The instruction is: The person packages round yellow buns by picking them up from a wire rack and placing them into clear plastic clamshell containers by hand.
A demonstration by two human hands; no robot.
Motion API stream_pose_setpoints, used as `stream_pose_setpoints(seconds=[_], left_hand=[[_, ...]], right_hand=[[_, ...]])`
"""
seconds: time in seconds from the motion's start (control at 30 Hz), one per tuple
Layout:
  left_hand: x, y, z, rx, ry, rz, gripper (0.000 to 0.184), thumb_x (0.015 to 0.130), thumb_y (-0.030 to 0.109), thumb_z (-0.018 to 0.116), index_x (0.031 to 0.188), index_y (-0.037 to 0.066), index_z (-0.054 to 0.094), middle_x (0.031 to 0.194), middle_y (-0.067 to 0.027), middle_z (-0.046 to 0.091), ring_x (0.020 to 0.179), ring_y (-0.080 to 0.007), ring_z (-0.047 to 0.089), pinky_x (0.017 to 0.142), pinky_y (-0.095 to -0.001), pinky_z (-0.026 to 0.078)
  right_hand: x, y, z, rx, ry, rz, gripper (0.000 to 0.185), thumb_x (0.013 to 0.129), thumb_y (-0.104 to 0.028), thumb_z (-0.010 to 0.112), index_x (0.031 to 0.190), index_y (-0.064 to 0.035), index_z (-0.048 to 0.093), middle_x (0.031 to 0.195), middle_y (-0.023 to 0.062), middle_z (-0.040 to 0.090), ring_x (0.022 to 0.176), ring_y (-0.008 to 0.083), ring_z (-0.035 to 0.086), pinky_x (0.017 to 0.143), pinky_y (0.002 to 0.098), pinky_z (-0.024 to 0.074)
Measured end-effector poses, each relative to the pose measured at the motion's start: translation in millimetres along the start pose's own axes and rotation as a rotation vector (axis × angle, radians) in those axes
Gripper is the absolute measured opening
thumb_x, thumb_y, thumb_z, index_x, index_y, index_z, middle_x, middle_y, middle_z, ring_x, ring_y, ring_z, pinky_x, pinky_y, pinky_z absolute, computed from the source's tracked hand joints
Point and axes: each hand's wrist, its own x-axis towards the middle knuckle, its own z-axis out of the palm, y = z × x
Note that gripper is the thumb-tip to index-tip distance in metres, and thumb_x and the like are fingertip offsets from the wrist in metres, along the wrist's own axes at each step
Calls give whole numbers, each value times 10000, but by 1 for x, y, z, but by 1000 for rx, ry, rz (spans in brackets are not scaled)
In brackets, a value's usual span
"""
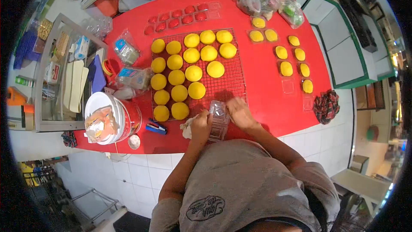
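A clear plastic clamshell container (219, 119) is upheld between my two hands at the near edge of the rack. My left hand (201, 125) is closed on its left side, next to a crumpled whitish cloth (187, 128). On the other side, my right hand (240, 112) grips the container's right edge, its fingers slightly blurred. Just beyond lies a wire cooling rack (234, 87) bearing several round yellow buns (196, 90). A blue stapler (156, 127) rests to the left of my left hand.
On the red table (274, 103), yellow buns in clear trays (286, 68) stand at right and red pieces in clear trays (174, 23) at the back. Left are a white bucket (128, 116) and plastic packs (133, 77). A dark patterned cloth (326, 107) lies at the right edge.
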Motion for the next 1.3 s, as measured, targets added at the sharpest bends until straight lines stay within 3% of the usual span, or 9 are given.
stream_pose_setpoints(seconds=[0.17,0.3,0.47,0.63,0.83,0.97,1.0,1.17,1.3], left_hand=[[13,17,-11,-88,87,9,267,799,141,645,1040,40,590,914,-148,638,731,-281,592,616,-331,471],[25,14,-8,-577,31,138,362,777,234,693,1067,45,590,1080,-106,631,878,-269,582,791,-366,473],[23,-3,0,-258,-294,183,442,729,271,754,1061,34,584,1076,-95,638,933,-278,583,946,-411,414],[18,-6,4,-133,-244,277,583,701,353,785,1157,64,568,1063,-58,640,955,-277,584,1079,-516,254],[17,-11,11,-184,-246,289,668,635,428,811,1133,53,568,1074,-95,640,1014,-301,578,1125,-516,182],[19,-6,3,-184,-344,213,782,638,496,794,1224,48,534,1075,-105,644,1054,-277,578,1131,-538,159],[19,-2,0,-186,-342,210,782,638,496,794,1224,48,534,1075,-105,644,1054,-277,578,1131,-538,159],[25,26,-24,-126,-459,165,862,678,457,788,1353,48,444,1156,-122,602,1070,-279,549,1135,-541,140],[22,37,-27,57,-117,351,853,727,444,763,1398,63,401,1271,-144,529,1173,-299,497,1133,-512,170]], right_hand=[[-2,-10,-19,122,9,66,163,859,-107,590,976,-32,505,866,126,544,787,266,541,707,376,448],[0,-22,-37,442,-38,273,148,932,-147,503,998,-20,464,912,169,572,815,321,573,741,428,476],[0,-19,-47,510,-57,264,171,970,-170,468,1007,-3,457,928,174,585,796,329,605,714,428,505],[-5,-14,-48,536,-42,341,156,962,-151,483,1014,-5,463,931,166,604,750,313,621,684,401,516],[-10,-12,-47,507,13,369,139,946,-111,510,1022,-4,466,912,154,628,715,295,635,642,378,522],[-15,-5,-35,325,360,12,138,922,-63,536,1022,4,470,872,134,646,703,255,637,602,330,520],[-12,-5,-41,325,357,10,138,922,-63,536,1022,4,470,872,134,646,703,255,637,602,330,520],[13,-5,-89,362,531,267,172,913,-48,560,1039,15,461,863,134,654,676,203,625,582,273,507],[31,-8,-89,1014,561,759,210,916,-53,575,1068,13,446,853,135,654,665,171,614,578,242,498]])
